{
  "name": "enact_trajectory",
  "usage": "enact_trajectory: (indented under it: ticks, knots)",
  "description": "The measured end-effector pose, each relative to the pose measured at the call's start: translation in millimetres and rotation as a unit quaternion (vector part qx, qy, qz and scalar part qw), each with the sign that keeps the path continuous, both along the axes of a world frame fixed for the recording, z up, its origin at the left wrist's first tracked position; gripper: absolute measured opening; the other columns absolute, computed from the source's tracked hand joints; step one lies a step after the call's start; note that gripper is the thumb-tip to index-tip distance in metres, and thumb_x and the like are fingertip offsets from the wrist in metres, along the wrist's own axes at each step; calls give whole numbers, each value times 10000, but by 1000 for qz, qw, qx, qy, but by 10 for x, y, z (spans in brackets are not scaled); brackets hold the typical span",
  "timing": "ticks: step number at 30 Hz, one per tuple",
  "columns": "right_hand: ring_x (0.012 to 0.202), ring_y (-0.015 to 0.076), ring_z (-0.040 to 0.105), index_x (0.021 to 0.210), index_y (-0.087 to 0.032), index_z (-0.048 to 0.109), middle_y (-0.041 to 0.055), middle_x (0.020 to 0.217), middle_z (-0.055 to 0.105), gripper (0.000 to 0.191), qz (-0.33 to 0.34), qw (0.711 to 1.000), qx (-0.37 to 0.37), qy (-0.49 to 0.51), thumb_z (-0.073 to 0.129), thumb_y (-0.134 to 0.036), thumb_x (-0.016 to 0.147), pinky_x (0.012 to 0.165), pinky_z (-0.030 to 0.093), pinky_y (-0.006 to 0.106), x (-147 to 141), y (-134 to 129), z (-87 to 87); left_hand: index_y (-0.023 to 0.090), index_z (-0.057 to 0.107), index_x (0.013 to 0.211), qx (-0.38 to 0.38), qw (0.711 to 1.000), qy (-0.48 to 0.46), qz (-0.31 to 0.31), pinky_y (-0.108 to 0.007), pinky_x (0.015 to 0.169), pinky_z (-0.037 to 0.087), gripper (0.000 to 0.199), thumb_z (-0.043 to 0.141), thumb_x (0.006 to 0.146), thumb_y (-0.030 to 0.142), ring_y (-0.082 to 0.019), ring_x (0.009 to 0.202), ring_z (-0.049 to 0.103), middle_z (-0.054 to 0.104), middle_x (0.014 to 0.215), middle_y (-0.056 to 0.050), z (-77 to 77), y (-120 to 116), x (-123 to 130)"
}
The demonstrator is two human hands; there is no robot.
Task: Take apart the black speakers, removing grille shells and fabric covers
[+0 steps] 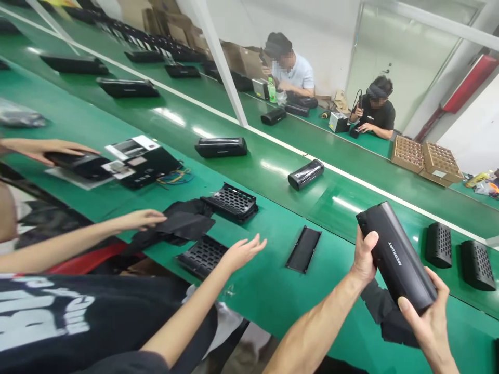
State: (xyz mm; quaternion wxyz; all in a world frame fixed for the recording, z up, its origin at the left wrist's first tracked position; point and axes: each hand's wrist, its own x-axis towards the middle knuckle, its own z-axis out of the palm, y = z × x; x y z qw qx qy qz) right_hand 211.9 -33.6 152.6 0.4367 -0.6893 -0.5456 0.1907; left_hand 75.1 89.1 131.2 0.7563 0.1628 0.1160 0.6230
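Speaker body (395,257) in hands (364,257) (423,317), near white rail (436,218)

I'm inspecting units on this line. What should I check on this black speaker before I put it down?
1. Grip: your left hand and right hand both hold the matte black cylindrical speaker body: ok.
2. Marking: pale MERCURY lettering is legible: ok.
3. Finish: fine scratches can't be judged from this view: cannot tell.
4. Grille: a black perforated grille panel lies on the green conveyor belt; none shows on the held side: cannot tell.
5. Clearance: a co-worker's hand is apart from the speaker: ok.
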Motion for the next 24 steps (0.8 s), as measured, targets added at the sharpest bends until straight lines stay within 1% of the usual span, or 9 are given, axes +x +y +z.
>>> enact_trajectory:
  ticks: [2,4,6,9,13,15,18,21,24]
  knots:
    - [1380,454,553,1500,-250,443,200,1554,505,906,34,995,-84,32,795,-685,788,1046,546,586,215,8,49,203,558,1426,59,985,124,106,-472,1058,498,861,880,701,539,-335,1153,670,724,1253,-124,41,-19,-97]
    - [1458,434,503,1563,-289,413,187,1609,479,877,59,990,-111,64,750,-669,849,1044,557,571,374,35,172,219,539,1474,156,937,278,144,-512,1183,406,941,925,645,440,-380,1313,595,670,1392,-152,56,-54,-187]
    - [1516,410,446,1648,-316,307,180,1665,420,921,74,990,-90,78,710,-651,890,1062,545,570,408,93,316,223,609,1444,274,860,413,119,-543,1271,286,887,932,633,382,-424,1433,513,629,1474,-179,40,-97,-231]
    - [1515,400,436,1660,-258,306,187,1664,402,1029,70,994,-75,37,758,-650,823,1181,434,593,277,243,406,235,703,1376,411,743,524,71,-627,1284,199,626,826,780,387,-464,1494,455,602,1530,-200,-25,-158,-197]
    - [1366,381,560,1591,-236,372,167,1523,511,1055,11,996,-72,45,843,-611,724,1203,405,595,154,281,149,284,661,1445,473,666,575,40,-710,1273,135,623,758,871,507,-458,1513,432,579,1569,-175,-163,-158,-299]
    - [1324,365,597,1591,-267,342,162,1496,522,1046,33,991,-70,109,857,-594,742,1160,464,555,204,143,-59,282,579,1522,433,684,587,27,-714,1289,82,908,820,754,702,-461,1532,394,543,1596,-181,-275,-101,-532]
    - [1299,366,625,1608,-299,288,179,1496,517,1080,64,979,-62,183,864,-631,756,1072,544,496,356,-111,-326,232,407,1624,253,793,552,-48,-675,1254,270,1184,718,697,899,-467,1534,377,425,1658,-227,-509,-45,-947]
    - [1293,399,628,1622,-289,255,216,1513,506,1183,97,976,-52,187,867,-724,708,1003,584,488,450,-236,-462,226,381,1606,138,873,440,-158,-564,1134,461,1139,762,714,824,-413,1341,578,526,1544,-201,-724,-112,-1129]
    - [1424,433,528,1644,-298,227,222,1649,385,1220,143,971,-80,173,838,-783,705,1065,548,524,468,-217,-475,230,454,1513,105,904,397,-122,-466,1073,500,1024,854,690,688,-339,1197,634,589,1427,-143,-783,-257,-1082]
